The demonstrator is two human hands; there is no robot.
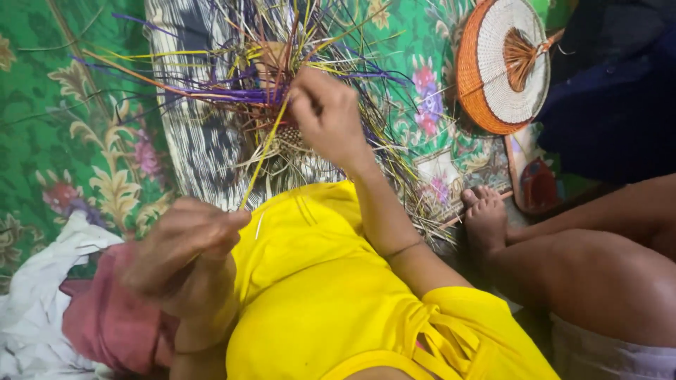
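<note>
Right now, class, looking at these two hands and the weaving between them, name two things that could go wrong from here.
1. The left hand pinches one thin yellow strip drawn taut from the woven piece; pulled harder, it might snap or slip out.
2. Many loose purple and yellow strands fan out around the right hand, so they could tangle or the wrong one might get picked up.

Two hands are showing: left hand, right hand. One woven fan is lying upper right. One bare foot is resting right of centre. Coloured weaving strips are too many to count.
</note>
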